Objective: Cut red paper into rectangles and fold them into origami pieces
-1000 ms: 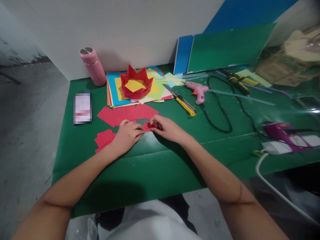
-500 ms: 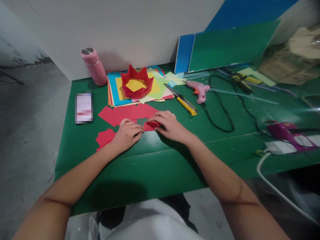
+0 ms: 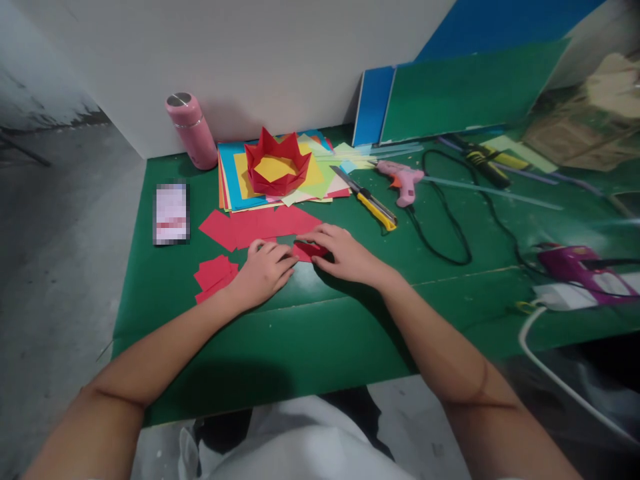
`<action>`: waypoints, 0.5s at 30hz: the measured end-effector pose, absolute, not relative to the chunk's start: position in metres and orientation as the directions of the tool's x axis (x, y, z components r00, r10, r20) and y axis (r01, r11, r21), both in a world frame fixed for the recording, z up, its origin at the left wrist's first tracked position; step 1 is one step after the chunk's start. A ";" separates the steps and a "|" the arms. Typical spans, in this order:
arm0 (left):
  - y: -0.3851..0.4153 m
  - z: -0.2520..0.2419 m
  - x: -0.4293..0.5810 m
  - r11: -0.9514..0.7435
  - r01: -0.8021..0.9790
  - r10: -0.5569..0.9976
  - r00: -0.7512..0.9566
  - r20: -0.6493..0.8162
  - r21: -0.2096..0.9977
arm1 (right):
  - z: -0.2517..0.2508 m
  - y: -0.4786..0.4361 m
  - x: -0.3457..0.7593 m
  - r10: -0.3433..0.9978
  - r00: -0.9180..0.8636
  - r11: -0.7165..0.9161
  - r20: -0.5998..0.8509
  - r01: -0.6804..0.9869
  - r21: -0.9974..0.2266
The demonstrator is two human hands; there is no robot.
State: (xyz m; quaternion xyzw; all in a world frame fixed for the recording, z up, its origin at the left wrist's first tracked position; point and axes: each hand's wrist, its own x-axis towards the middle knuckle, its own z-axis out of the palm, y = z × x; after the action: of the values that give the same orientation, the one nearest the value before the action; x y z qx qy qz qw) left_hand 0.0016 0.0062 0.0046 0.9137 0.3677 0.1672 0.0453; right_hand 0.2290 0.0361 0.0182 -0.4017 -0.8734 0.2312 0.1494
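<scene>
A small piece of red paper [image 3: 306, 251], partly folded over, lies on the green table between my hands. My right hand [image 3: 347, 255] grips its right side, thumb at the near edge and fingers over the far side. At the left corner, the fingertips of my left hand [image 3: 267, 272] press on the same paper. Flat red paper pieces [image 3: 255, 228] are spread just beyond my hands. A small pile of red paper squares [image 3: 215, 275] sits left of my left wrist. Behind them, a folded red paper bowl with pointed rim [image 3: 300, 170] rests on coloured sheets [image 3: 230, 180].
A yellow utility knife [image 3: 373, 207] and a pink glue gun [image 3: 404, 180] with a black cord lie to the right. At the left are a pink flask [image 3: 193, 133] and a blurred-out flat object [image 3: 171, 213]. A purple-and-white power strip [image 3: 575, 273] is at far right.
The folded flap of the red paper looks straighter and less rounded under my right fingers. My left hand has shifted slightly right, and the whole view has moved a little.
</scene>
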 end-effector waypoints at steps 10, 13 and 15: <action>0.003 0.001 0.005 -0.737 0.668 0.670 0.700 0.246 0.107 | 0.013 0.036 0.227 0.785 -0.618 0.530 0.041 0.636 -0.561; 0.004 0.001 0.004 -0.737 0.663 0.674 0.704 0.223 0.130 | 0.013 0.035 0.225 0.788 -0.605 0.556 0.114 0.620 -0.553; 0.005 0.000 0.003 -0.742 0.654 0.669 0.710 0.219 0.145 | 0.012 0.035 0.224 0.786 -0.594 0.570 0.168 0.595 -0.566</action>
State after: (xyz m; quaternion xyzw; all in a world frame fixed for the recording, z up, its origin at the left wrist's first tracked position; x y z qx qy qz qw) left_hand 0.0033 0.0053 0.0001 0.9243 0.3580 0.1295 0.0282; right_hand 0.2239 0.0354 0.0124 -0.4006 -0.8619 0.2330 0.2057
